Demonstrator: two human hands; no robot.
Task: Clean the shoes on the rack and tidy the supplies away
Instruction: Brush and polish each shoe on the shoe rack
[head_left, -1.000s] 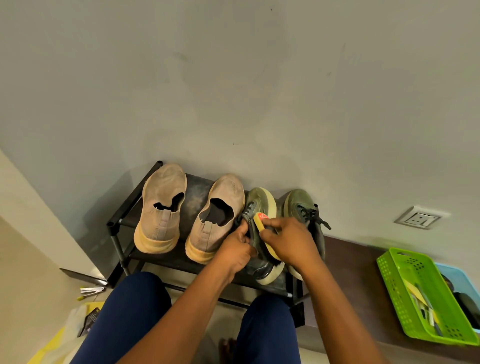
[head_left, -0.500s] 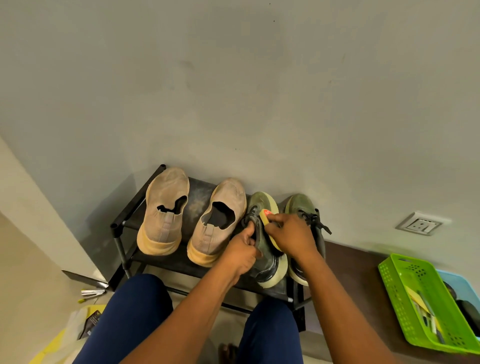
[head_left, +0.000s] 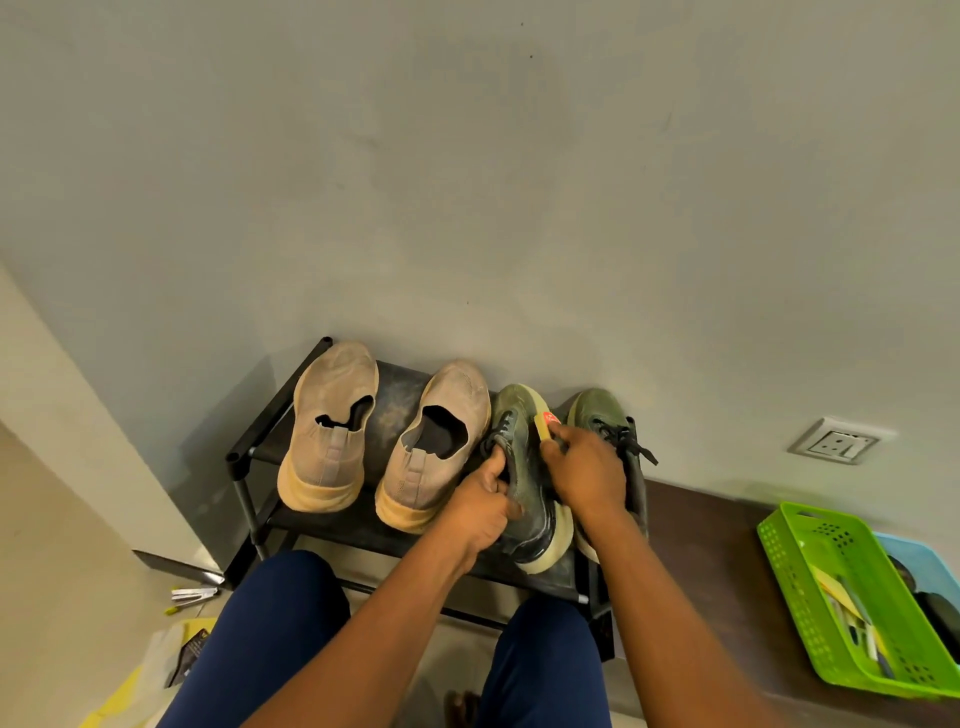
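Green sneaker (head_left: 524, 483) tipped on its side, far-right of rack (head_left: 249, 457), mid-scrub.
Risk, as I judge it: hard strokes could twist the shoe from the hold or shove it into its pair (head_left: 602, 421), touching on the right. Left hand (head_left: 480, 506) has fingers curled round the collar. Right hand (head_left: 584, 465), knuckles up, pinches the yellow brush (head_left: 548, 426) against the sole edge. Green basket (head_left: 852, 597) sits well right.

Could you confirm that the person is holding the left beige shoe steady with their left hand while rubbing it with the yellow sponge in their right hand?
Not quite: the head view shows the left hand steadying the tilted green shoe, not a beige one. The right hand does hold the yellow sponge against that shoe.
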